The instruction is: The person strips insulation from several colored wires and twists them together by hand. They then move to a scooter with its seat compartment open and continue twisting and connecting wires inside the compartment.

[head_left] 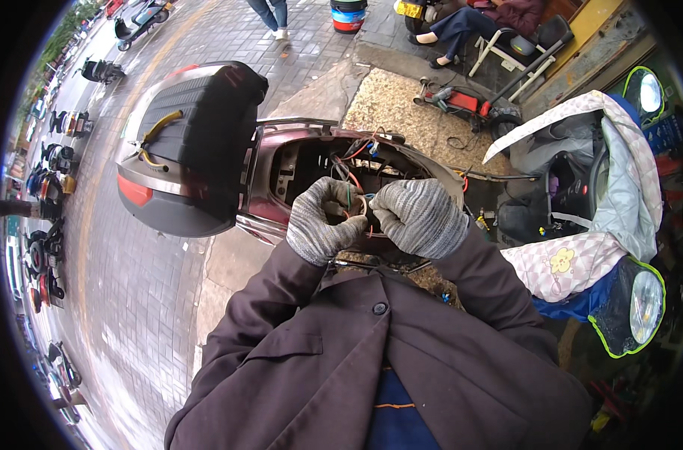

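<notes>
Both my hands wear grey knitted gloves and meet over the open seat bay of a dark red scooter (263, 206). My left hand (322, 221) is closed, thumb and forefinger pinching thin wires. Close beside it, my right hand (425, 219) is also closed, its fingertips at the same wires; how it grips them is partly hidden. Red and other coloured wires (354, 154) rise out of the bay, one with a small blue connector (373, 148). Yellow-handled pliers (161, 131) lie on the black top box (206, 112) at the scooter's rear.
To the right, a quilted checked cover (559, 266) drapes the scooter's front, by a mirror (645, 304). A red and black wheeled device (461, 101) stands on the ground beyond. A person sits on a chair (547, 45) at the upper right. Parked scooters (45, 262) line the left.
</notes>
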Demonstrator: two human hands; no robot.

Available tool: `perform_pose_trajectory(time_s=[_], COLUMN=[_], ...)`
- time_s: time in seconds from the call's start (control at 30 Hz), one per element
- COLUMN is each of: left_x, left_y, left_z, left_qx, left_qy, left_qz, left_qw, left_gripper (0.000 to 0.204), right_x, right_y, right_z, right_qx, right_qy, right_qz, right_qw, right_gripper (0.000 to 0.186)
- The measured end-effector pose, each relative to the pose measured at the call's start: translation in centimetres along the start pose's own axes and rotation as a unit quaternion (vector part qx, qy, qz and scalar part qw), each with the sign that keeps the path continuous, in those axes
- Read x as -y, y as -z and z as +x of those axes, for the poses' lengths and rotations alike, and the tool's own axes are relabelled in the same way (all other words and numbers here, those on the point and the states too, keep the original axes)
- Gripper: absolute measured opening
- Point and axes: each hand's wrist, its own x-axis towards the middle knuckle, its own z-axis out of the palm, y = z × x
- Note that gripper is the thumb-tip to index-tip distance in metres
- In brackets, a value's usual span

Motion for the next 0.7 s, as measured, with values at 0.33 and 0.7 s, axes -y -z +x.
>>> perform_pose_trajectory(time_s=[0.33, 0.7], left_x=[0.0, -0.1], left_y=[1.8, 2.1], left_z=[0.7, 0.5], left_qx=[0.032, 0.011], left_qy=[-0.036, 0.017], left_qz=[-0.069, -0.073], left_qw=[0.996, 0.997], left_gripper=[0.032, 0.026], right_x=[0.4, 0.8], right_y=[0.0, -0.4], right_z=[1.0, 1.0], right_qx=[-0.066, -0.012], right_qy=[-0.054, -0.007], right_qz=[0.031, -0.007], right_qw=[0.996, 1.0], right_gripper=[0.008, 0.013])
